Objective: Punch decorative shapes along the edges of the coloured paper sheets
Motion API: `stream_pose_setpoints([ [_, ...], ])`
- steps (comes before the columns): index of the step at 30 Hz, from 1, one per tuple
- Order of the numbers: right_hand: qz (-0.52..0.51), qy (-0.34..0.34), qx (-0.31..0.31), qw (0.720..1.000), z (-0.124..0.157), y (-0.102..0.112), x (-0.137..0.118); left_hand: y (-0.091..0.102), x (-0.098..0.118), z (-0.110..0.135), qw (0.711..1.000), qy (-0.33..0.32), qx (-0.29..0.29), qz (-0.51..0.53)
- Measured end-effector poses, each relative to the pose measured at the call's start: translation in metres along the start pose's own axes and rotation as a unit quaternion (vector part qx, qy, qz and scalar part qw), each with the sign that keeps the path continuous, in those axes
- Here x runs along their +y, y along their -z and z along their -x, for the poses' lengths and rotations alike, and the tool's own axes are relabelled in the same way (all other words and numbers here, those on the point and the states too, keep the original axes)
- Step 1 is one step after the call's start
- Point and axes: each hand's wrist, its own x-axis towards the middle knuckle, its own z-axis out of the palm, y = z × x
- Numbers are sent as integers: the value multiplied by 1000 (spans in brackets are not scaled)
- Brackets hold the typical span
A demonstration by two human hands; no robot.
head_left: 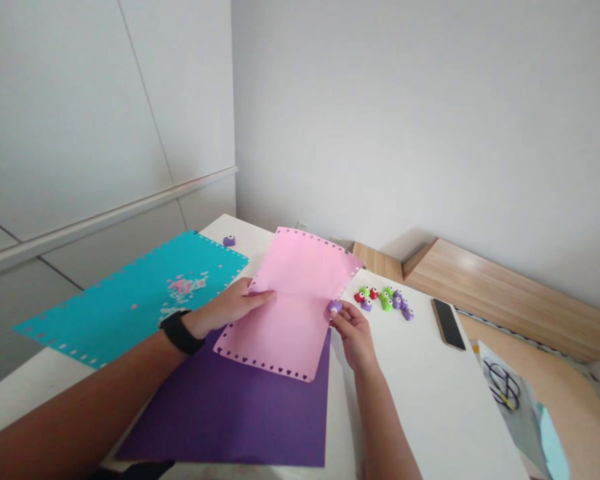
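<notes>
A pink sheet of paper [295,300], with small shapes punched along its edges, is held above a purple sheet [260,420]. My left hand [243,300] grips its left edge, thumb on top and fingers underneath. At the right edge, my right hand [350,327] pinches a small purple craft punch [335,307] against the paper. To the left lies a turquoise sheet [130,287] with punched edges, and pink and pale paper bits [183,287] are scattered on it.
Several red, green and purple punches [386,300] cluster on the white table [420,387] at the right. Another purple punch [229,241] sits near the back edge. A phone [449,324] lies by the right edge. A coiled black cable [503,385] rests beyond it.
</notes>
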Motion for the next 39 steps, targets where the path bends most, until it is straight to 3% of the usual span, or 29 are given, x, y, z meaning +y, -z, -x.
stream_pose_setpoints([
  [27,12,-7,-1,1000,3,-4,-6,-1,3,1,1000,14,7,9],
  [39,8,-12,-31,999,4,-4,-2,0,3,1,1000,9,27,-13],
])
